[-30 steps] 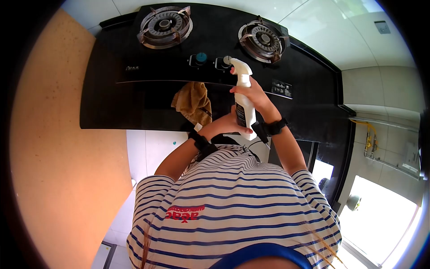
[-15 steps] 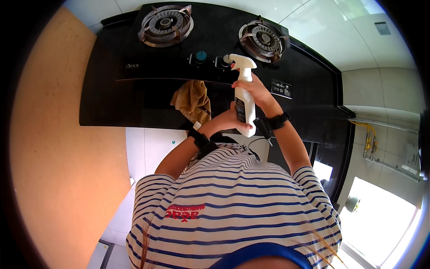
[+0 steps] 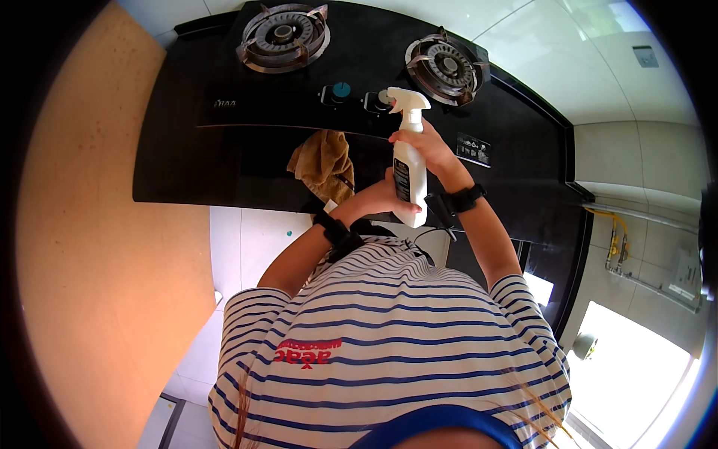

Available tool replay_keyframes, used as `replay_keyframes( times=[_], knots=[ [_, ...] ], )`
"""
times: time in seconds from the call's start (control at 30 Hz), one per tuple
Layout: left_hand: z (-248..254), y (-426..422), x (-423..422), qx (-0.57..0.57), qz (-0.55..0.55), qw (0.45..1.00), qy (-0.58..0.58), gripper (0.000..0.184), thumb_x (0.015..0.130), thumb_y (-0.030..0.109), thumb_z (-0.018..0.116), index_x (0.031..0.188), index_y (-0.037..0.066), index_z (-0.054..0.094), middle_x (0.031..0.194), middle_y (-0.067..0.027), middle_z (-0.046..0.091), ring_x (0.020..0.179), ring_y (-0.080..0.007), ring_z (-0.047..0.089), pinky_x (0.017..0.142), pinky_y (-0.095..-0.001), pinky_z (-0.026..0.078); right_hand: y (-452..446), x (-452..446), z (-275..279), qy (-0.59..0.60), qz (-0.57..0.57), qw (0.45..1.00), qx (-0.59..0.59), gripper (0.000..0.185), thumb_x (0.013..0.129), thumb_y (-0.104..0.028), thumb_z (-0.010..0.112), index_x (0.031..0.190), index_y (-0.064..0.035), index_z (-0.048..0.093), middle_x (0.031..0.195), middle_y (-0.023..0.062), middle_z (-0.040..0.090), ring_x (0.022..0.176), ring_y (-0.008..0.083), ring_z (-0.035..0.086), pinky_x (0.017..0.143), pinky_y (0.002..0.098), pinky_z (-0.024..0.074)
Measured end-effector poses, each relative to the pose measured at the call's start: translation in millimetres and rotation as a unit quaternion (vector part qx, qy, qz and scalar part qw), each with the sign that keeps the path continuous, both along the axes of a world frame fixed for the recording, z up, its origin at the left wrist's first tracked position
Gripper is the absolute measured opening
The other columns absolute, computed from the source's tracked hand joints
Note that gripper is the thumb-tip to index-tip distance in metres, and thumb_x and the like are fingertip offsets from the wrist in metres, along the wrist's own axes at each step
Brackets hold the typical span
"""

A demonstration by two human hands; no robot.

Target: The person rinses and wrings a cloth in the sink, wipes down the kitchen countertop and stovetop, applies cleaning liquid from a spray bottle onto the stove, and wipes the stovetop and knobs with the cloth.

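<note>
A white spray bottle [image 3: 410, 168] with a dark label is held between both hands in front of my body, its trigger head pointing left over the stove's front. My right hand [image 3: 428, 148] is wrapped round the bottle's upper part, just below the trigger head. Around the lower part, near the base, my left hand [image 3: 383, 197] is closed. Both wrists carry black bands. Left of the bottle, a brown cloth [image 3: 321, 166] lies crumpled at the front of the black counter [image 3: 179, 168].
A black gas hob has a left burner [image 3: 283, 37], a right burner [image 3: 446, 67] and two knobs, one of them a teal knob [image 3: 342, 90]. A wooden panel [image 3: 112, 224] stands at the left. Yellow pipes [image 3: 615, 239] run along the right wall.
The spray bottle has tilted more upright in my hands over the last second. Both hands still grip it. The view has shifted slightly.
</note>
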State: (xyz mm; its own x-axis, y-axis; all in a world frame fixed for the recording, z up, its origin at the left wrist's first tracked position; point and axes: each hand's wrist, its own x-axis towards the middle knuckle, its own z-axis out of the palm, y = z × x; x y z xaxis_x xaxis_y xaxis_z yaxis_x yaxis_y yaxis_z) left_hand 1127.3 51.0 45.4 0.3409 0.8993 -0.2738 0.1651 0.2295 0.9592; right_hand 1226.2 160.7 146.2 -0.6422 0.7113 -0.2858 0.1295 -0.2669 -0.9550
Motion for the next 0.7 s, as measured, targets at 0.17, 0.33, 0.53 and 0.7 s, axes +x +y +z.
replay_keyframes(
  times=[0.17, 0.33, 0.53, 0.7],
  knots=[
    [9.9, -2.2, -0.3, -0.003, 0.001, 1.000, -0.004, 0.123, 0.061, 0.048, 0.085, 0.140, -0.011, 0.012, 0.137, -0.0258, 0.035, 0.129, -0.0335, 0.042, 0.109, -0.0367, 0.035, 3.6, -2.8, -3.1, 0.021, 0.013, 1.000, 0.012, 0.035, 0.080, -0.007, 0.065, 0.114, -0.0051, 0.057, 0.086, 0.0036, 0.061, 0.082, 0.0134, 0.060, 0.072, 0.0291, 0.0491],
    [8.0, -1.4, -1.4, -0.018, -0.013, 1.000, 0.012, 0.122, 0.062, 0.050, 0.084, 0.141, -0.011, 0.013, 0.139, -0.0259, 0.033, 0.130, -0.0340, 0.041, 0.109, -0.0364, 0.035, 13.2, 1.7, -22.3, 0.011, -0.013, 1.000, -0.017, 0.040, 0.078, -0.007, 0.064, 0.118, -0.0069, 0.056, 0.091, 0.0029, 0.059, 0.081, 0.0129, 0.058, 0.072, 0.0290, 0.0474],
    [17.5, -4.6, -4.3, -0.022, 0.011, 1.000, 0.010, 0.120, 0.062, 0.049, 0.084, 0.141, -0.009, 0.014, 0.139, -0.0251, 0.034, 0.130, -0.0338, 0.042, 0.109, -0.0364, 0.035, 6.1, -4.8, -7.3, 0.037, 0.026, 0.999, 0.019, 0.039, 0.080, -0.005, 0.063, 0.118, -0.0055, 0.057, 0.101, 0.0028, 0.062, 0.082, 0.0117, 0.057, 0.075, 0.0279, 0.0474],
    [17.7, -4.0, -4.3, -0.014, 0.001, 1.000, 0.018, 0.120, 0.062, 0.049, 0.084, 0.141, -0.010, 0.015, 0.139, -0.0251, 0.035, 0.129, -0.0339, 0.043, 0.109, -0.0363, 0.035, 9.6, -5.2, -18.2, 0.001, -0.012, 1.000, 0.010, 0.040, 0.079, -0.005, 0.062, 0.119, -0.0068, 0.059, 0.109, 0.0033, 0.061, 0.082, 0.0111, 0.057, 0.075, 0.0277, 0.0470]
  ],
)
